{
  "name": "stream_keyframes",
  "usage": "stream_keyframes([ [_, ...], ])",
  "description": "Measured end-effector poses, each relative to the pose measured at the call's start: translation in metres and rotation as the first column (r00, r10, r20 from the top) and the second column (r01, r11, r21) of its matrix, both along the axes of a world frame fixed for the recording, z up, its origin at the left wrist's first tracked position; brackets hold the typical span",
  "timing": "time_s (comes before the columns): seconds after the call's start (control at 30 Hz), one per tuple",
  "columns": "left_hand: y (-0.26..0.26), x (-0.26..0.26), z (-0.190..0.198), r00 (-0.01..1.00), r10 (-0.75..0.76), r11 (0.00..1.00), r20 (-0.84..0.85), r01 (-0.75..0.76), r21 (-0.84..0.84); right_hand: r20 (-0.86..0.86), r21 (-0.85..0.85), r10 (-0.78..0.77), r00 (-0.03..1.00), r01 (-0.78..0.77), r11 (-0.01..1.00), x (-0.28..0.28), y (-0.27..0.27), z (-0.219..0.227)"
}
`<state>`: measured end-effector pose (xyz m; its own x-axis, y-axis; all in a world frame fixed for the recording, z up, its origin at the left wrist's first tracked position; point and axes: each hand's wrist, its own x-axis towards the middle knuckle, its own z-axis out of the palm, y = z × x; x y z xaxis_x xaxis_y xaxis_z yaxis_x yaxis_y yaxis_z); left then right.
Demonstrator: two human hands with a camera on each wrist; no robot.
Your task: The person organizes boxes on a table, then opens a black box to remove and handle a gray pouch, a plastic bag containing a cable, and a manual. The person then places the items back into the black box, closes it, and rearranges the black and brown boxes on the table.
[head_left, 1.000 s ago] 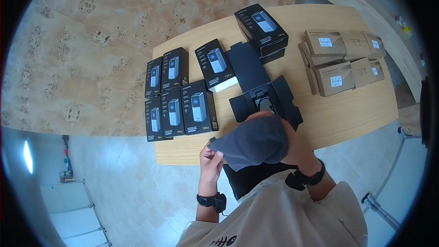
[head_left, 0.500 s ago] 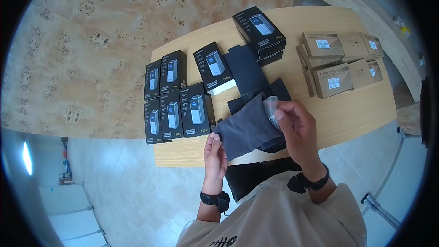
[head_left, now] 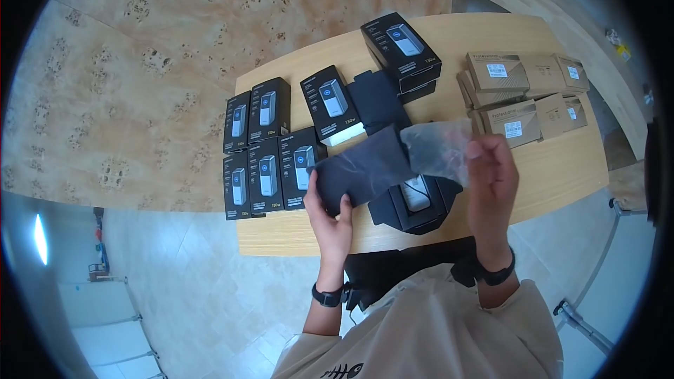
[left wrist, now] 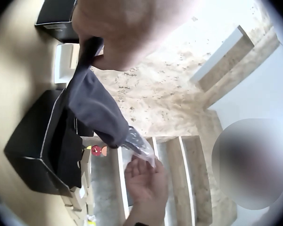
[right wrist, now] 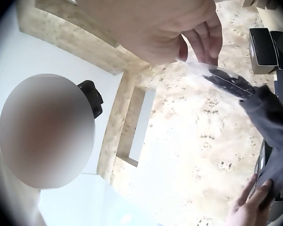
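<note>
My left hand grips the closed end of a dark grey cloth pouch, thumb on the near side. With thumb and fingers my right hand pinches the end of a clear plastic bag. The bag's other end sits in the pouch's mouth, and dark contents show through the plastic in the right wrist view. Below the pouch stands an opened black box, its long flap laid out behind. A silvery device with a dark cable lies inside the box, partly covered by the pouch.
Several closed black boxes printed with a picture of a device stand on the left of the wooden table. Another black box is stacked at the back. Several brown cartons with white labels sit at the right.
My right hand came out of the pouch gripping the plastic bag and has moved right, drawing much of it out. My left hand with the pouch has risen slightly, uncovering the device in the box.
</note>
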<state>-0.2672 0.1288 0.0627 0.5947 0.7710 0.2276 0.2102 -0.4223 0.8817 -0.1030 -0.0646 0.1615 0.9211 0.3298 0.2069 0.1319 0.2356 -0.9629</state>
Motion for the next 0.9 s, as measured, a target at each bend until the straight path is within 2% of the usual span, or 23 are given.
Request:
stream_keyframes([
  [0.03, -0.002, 0.003, 0.003, 1.0, -0.002, 1.0, -0.001, 0.002, -0.001, 0.027, -0.006, -0.016, 1.0, 0.017, 1.0, 0.002, -0.007, -0.001],
  [0.1, -0.012, 0.01, 0.013, 0.959, 0.09, 0.97, -0.27, -0.023, 0.243, 0.055, -0.012, -0.036, 0.998, 0.036, 0.999, 0.005, -0.017, -0.005],
  [0.2, -0.016, 0.009, 0.007, 0.957, 0.045, 0.968, -0.288, 0.029, 0.248, 0.085, -0.019, -0.09, 0.992, 0.092, 0.996, 0.004, -0.028, -0.011],
  [0.33, -0.008, 0.008, 0.002, 0.94, -0.003, 0.971, -0.341, 0.085, 0.224, 0.087, -0.002, -0.065, 0.994, 0.065, 0.998, 0.004, -0.03, -0.013],
  [0.4, -0.001, 0.012, 0.006, 0.924, -0.055, 0.904, -0.377, 0.206, 0.375, 0.067, 0.001, -0.051, 0.996, 0.051, 0.999, 0.004, -0.029, -0.012],
  [0.53, 0.005, 0.013, 0.009, 0.878, 0.03, 0.877, -0.478, 0.206, 0.434, 0.073, 0.007, -0.009, 0.997, 0.008, 1.0, 0.001, -0.027, -0.008],
  [0.6, 0.011, 0.005, 0.001, 0.847, 0.123, 0.823, -0.517, 0.204, 0.53, 0.088, -0.01, -0.005, 0.996, 0.006, 1.0, 0.001, -0.029, -0.006],
  [0.67, 0.013, -0.002, -0.001, 0.852, 0.122, 0.83, -0.509, 0.194, 0.523, 0.143, -0.115, 0.012, 0.99, 0.004, 0.993, 0.001, -0.031, -0.006],
  [0.77, 0.014, -0.008, 0.0, 0.878, 0.059, 0.865, -0.475, 0.192, 0.463, 0.123, -0.135, 0.045, 0.991, -0.028, 0.99, 0.0, -0.032, -0.008],
  [0.83, 0.013, -0.01, 0.001, 0.851, -0.03, 0.822, -0.525, 0.319, 0.471, 0.111, -0.127, 0.063, 0.992, -0.048, 0.991, 0.0, -0.03, -0.01],
  [0.9, 0.009, -0.007, -0.002, 0.838, -0.042, 0.826, -0.544, 0.336, 0.453, 0.1, -0.117, 0.084, 0.991, -0.072, 0.99, -0.002, -0.028, -0.011],
])
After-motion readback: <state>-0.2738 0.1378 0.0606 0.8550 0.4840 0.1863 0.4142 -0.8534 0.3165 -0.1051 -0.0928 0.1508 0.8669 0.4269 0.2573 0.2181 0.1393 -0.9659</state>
